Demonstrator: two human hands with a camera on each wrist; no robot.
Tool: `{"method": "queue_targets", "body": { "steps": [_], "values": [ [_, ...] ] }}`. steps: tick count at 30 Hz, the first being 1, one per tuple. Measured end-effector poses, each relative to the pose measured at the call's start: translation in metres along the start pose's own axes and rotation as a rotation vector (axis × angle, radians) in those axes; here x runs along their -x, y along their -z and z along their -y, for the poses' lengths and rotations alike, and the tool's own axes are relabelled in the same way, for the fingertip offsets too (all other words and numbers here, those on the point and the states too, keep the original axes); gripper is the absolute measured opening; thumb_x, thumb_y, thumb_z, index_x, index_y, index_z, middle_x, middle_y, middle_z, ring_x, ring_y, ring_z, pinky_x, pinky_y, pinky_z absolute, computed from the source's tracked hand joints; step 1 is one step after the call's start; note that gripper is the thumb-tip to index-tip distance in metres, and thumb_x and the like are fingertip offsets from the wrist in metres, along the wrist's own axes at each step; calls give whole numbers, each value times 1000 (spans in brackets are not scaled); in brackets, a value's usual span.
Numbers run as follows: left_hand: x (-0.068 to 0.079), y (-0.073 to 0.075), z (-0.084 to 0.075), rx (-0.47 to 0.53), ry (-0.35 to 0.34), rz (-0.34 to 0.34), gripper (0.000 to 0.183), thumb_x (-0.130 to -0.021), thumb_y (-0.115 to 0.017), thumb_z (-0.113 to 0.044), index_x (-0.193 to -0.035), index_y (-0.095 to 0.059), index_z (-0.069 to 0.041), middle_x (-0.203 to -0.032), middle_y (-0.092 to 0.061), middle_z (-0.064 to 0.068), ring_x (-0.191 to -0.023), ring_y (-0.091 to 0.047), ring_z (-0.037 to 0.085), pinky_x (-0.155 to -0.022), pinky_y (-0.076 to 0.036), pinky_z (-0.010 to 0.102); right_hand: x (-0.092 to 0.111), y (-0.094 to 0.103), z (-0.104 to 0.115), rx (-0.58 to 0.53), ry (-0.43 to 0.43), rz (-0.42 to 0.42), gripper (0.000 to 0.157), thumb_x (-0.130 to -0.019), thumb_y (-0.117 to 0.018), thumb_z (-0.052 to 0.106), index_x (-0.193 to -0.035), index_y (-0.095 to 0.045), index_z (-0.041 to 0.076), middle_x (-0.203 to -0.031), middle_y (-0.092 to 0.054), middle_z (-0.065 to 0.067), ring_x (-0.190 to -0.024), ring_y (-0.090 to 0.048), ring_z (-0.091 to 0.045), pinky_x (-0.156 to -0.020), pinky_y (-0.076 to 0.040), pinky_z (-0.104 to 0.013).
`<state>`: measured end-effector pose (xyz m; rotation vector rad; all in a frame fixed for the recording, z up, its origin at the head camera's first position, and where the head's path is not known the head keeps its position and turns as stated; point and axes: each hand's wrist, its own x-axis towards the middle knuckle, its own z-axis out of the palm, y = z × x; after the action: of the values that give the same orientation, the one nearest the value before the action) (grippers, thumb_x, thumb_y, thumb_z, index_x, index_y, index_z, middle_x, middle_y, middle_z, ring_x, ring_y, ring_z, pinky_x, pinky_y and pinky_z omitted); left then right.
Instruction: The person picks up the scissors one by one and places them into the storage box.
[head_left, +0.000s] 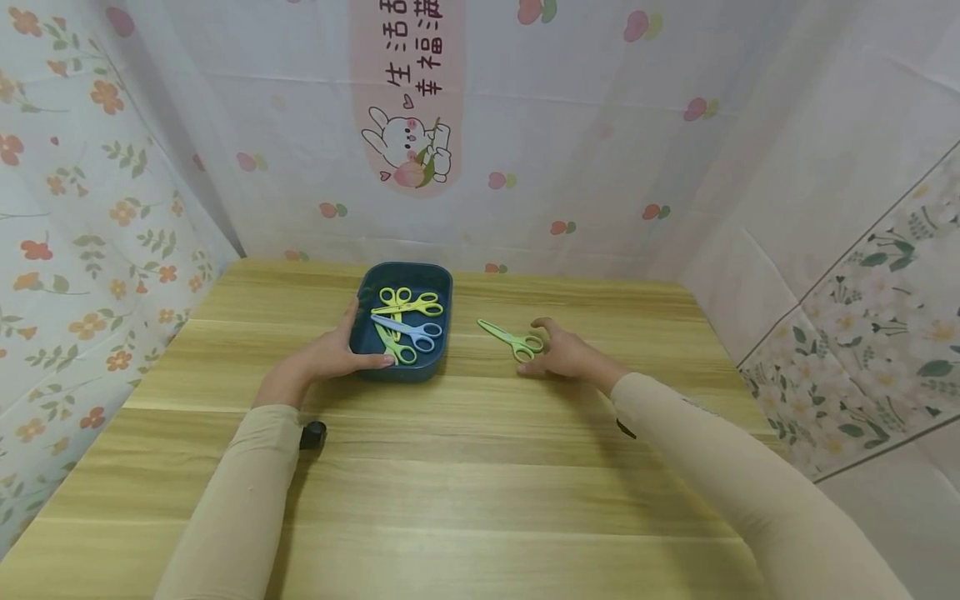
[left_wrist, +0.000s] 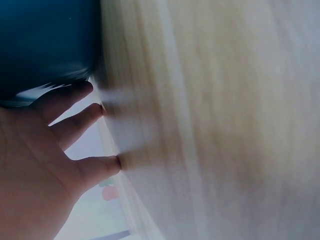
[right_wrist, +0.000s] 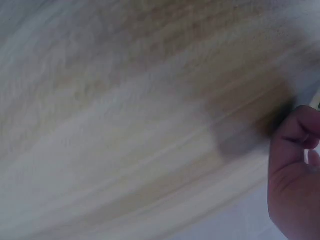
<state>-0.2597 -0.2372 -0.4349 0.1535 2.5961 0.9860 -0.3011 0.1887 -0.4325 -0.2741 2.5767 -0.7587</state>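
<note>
A dark blue bin (head_left: 403,372) stands toward the back of the table, holding several children's scissors. Among them are yellow scissors (head_left: 422,307), blue scissors (head_left: 408,328) and green scissors (head_left: 393,346). My left hand (head_left: 330,350) rests against the bin's left side, its thumb over the near rim. In the left wrist view its fingers (left_wrist: 75,127) are spread beside the bin wall. Light green scissors (head_left: 510,337) lie on the table right of the bin. My right hand (head_left: 567,354) is at their handles, thumb and forefinger apart around the loops. The right wrist view shows bent fingers (right_wrist: 300,127) at its edge.
The wood-grain table (head_left: 450,500) spreads below both arms. A printed cloth (head_left: 600,167) hangs behind its back edge, with floral cloth (head_left: 90,250) on the left and more on the right. A black wrist device (head_left: 312,435) sits at the left cuff.
</note>
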Motion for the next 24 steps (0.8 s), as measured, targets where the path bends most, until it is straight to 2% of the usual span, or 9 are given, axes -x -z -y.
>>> {"method": "queue_targets", "body": {
  "steps": [2, 5, 10, 13, 16, 18, 19, 21, 24],
  "values": [
    [0, 0, 1, -8, -4, -2, 140, -86, -73, -75, -167, 27, -20, -175, -5, 34, -160, -22, 56, -128, -23, 70, -1, 0, -3, -42, -14, 0, 101, -91, -83, 49, -167, -24, 18, -91, -66, -9, -76, -59, -21, -82, -58, -42],
    [0, -1, 1, -15, -2, -3, 141, -85, -73, -76, -167, 27, -20, -176, -5, 34, -160, -22, 56, -128, -24, 70, -4, -1, -6, -95, -46, 12, 96, -91, -84, 47, -165, -29, 20, -62, -45, 2, -51, -40, -14, -56, -46, -31],
    [1, -2, 1, -15, 4, -2, 141, -85, -73, -76, -167, 27, -21, -176, -6, 34, -160, -23, 56, -128, -25, 70, -7, -5, -6, -32, -62, 1, 94, -88, -86, 50, -161, -35, 20, -62, -49, 3, -48, -44, -12, -51, -44, -27],
    [0, -2, 1, -17, 1, -3, 141, -85, -74, -75, -167, 27, -19, -174, -9, 36, -158, -25, 57, -127, -26, 70, -8, -7, -5, 12, -56, -20, 93, -87, -86, 53, -159, -39, 18, -78, -60, -4, -59, -55, -19, -59, -50, -32],
    [0, -1, 0, -17, -4, -5, 141, -86, -74, -74, -167, 26, -18, -173, -11, 38, -158, -25, 58, -127, -27, 70, -7, -10, -4, 50, -32, -54, 92, -88, -83, 57, -158, -41, 14, -115, -71, -16, -93, -68, -30, -84, -58, -44],
    [0, 0, 0, -20, -5, -8, 141, -86, -74, -73, -167, 26, -17, -173, -11, 39, -158, -25, 59, -127, -27, 70, -7, -11, -4, 73, -17, -77, 92, -89, -81, 59, -157, -42, 11, -138, -65, -20, -118, -66, -38, -102, -55, -53],
    [0, 0, 0, -18, -4, -10, 141, -86, -74, -73, -167, 26, -18, -173, -11, 38, -158, -24, 58, -128, -26, 70, -6, -12, -5, 82, -11, -84, 92, -90, -80, 59, -158, -42, 10, -144, -63, -22, -126, -63, -40, -108, -52, -56],
    [0, 0, -1, -22, -1, -12, 141, -86, -74, -73, -167, 26, -19, -173, -10, 38, -158, -24, 58, -128, -26, 70, -6, -13, -6, 95, -1, -102, 91, -91, -79, 60, -157, -42, 9, -146, -62, -21, -132, -61, -41, -113, -49, -59],
    [0, 0, -1, -24, 4, -11, 140, -86, -74, -74, -167, 27, -20, -174, -9, 37, -159, -23, 58, -128, -26, 70, -5, -15, -7, 106, 11, -122, 91, -91, -79, 60, -156, -43, 7, -138, -66, -19, -126, -63, -38, -111, -51, -57]
  ]
}}
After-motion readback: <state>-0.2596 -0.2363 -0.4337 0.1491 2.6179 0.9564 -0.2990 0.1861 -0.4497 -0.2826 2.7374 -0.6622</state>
